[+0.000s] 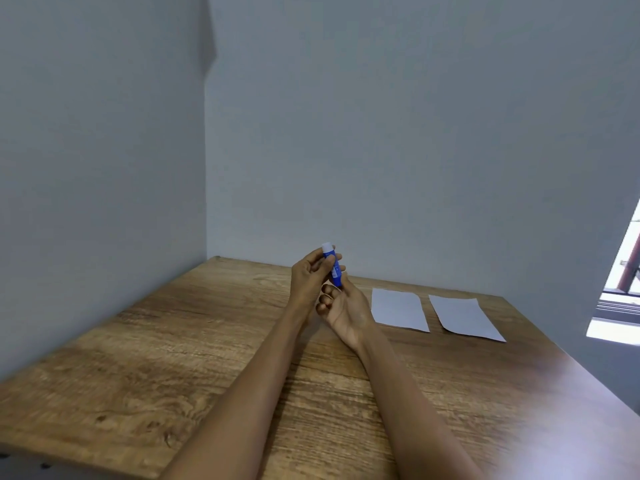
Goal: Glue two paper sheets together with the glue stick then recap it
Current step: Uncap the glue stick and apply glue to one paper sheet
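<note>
A blue glue stick with a white top end is held upright above the table, between both hands. My left hand wraps its fingers around the upper part, near the white end. My right hand, palm up, grips the lower end. Whether the white end is a cap or bare glue is too small to tell. Two white paper sheets lie flat side by side to the right: the nearer sheet and the farther-right sheet. Neither hand touches them.
The wooden table sits in a corner, with grey walls at the left and behind. Its front-left edge runs across the bottom of the view. A bright window is at the far right.
</note>
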The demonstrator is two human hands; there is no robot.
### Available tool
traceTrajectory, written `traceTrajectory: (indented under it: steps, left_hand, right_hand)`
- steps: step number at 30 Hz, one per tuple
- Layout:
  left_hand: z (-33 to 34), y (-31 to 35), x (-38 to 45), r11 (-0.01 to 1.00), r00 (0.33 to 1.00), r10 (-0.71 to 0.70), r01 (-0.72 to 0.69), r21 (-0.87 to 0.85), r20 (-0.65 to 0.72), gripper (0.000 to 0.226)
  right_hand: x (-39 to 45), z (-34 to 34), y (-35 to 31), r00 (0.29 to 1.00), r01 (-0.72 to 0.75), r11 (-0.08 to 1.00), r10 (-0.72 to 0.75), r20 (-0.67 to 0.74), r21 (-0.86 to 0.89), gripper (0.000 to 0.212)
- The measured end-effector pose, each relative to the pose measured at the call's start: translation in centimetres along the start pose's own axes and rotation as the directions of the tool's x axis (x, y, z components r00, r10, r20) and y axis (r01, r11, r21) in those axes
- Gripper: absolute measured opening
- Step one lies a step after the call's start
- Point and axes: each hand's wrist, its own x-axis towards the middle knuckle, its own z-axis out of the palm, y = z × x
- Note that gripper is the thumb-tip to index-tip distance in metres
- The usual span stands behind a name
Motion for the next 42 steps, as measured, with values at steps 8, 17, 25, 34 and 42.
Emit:
traceTrajectory:
  steps: [8,17,25,34,42]
  left_hand:
    - [0.36,-0.03,-0.12,0.998,0.996,0.004,-0.009,0.056,0.094,0.029]
    - [0.07,-0.06,0.05,0.998,0.996,0.016,-0.021,0.061,0.084,0.031]
    - [-0.32,0.18,0.06,1.000,0.999,0.006,-0.006,0.000,0.039,0.023]
    - [-0.13,0.20,0.03,1.000,0.998,-0.012,0.011,0.016,0.057,0.029]
    - [0.08,0.11,-0.20,0.998,0.993,-0.003,-0.005,0.068,0.118,0.026]
  right_hand:
    - [-0.03,-0.50,-0.08,0.997,-0.013,0.998,0.008,-0.080,-0.060,0.052]
    - [-0.02,-0.62,-0.27,1.000,-0.017,0.996,0.015,-0.022,-0.091,0.049]
    - [0.09,-0.08,-0.08,1.000,-0.009,1.000,0.009,0.013,0.007,0.034]
    - [-0.21,0.24,-0.02,0.999,-0.023,0.998,0.021,0.026,0.056,0.040]
    - [-0.44,-0.12,-0.21,0.998,-0.052,0.998,0.052,-0.037,0.018,0.052]
